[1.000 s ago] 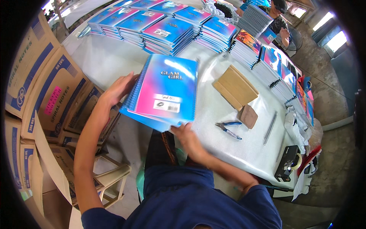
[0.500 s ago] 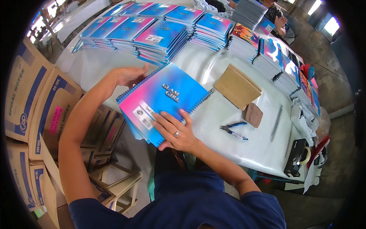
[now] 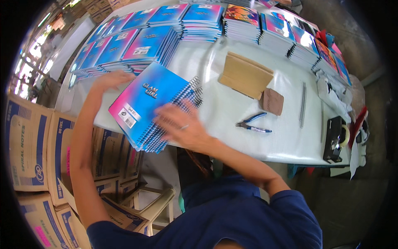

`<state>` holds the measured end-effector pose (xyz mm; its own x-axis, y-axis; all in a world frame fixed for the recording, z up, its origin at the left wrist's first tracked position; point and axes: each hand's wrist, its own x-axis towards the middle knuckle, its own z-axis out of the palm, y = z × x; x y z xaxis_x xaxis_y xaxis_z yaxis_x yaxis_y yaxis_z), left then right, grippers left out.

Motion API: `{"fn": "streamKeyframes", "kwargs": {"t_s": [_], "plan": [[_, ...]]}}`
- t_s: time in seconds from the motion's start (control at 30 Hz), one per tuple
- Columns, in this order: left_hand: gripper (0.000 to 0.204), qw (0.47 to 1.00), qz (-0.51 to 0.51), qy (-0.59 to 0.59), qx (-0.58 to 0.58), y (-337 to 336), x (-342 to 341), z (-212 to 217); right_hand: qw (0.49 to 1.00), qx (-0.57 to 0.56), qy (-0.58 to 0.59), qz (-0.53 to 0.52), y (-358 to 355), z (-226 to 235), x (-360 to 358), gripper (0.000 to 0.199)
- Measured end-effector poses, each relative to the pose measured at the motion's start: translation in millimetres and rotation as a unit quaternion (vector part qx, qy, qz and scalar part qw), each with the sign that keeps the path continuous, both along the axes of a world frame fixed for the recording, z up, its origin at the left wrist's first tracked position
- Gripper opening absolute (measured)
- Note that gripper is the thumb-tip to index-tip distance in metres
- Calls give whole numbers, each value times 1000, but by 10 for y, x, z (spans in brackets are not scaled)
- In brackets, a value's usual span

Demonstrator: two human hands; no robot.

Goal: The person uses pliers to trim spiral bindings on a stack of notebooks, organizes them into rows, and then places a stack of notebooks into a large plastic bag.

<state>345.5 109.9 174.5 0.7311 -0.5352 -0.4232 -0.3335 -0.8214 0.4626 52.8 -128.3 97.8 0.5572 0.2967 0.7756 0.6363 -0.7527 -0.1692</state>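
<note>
On the table (image 3: pixel 282 145) we have more piles of spiral notebooks (image 3: pixel 155 41) ranged along the far side, closing off the space beyond our loose notebook stack (image 3: pixel 145 99), which sits at the near left with its lower corner past the edge. To its right lie a folded cardboard piece (image 3: pixel 246 76), a brown block (image 3: pixel 272 101) touching it, blue-handled pliers (image 3: pixel 253 123), wire coils (image 3: pixel 303 106) and a black tape dispenser (image 3: pixel 333 139) with a roll in it. Cartons (image 3: pixel 29 145) crowd our left, their contents hidden from us. Our hands are apart: the left hand (image 3: pixel 114 79) is by the stack's upper-left edge—we cannot tell whether it touches—and the blurred right hand (image 3: pixel 182 126) lies over the coils, its grip unclear. Half a second ago it rested on the cover's lower part; now the coils fan out along the right side.
</note>
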Motion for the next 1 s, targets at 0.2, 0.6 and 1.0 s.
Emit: {"fn": "streamKeyframes", "kwargs": {"t_s": [0.2, 0.6, 1.0], "plan": [[86, 940, -251, -224, -61, -1409, -1043, 640, 882, -173, 310, -311, -1856, -162, -1035, 47], [72, 913, -306, -57, 264, -2266, -1332, 320, 916, -187, 229, -272, -1753, -186, -849, 44], [89, 912, -356, -113, 169, -1943, -1288, 277, 776, 537, 330, 27, -1233, -182, -550, 43]]}}
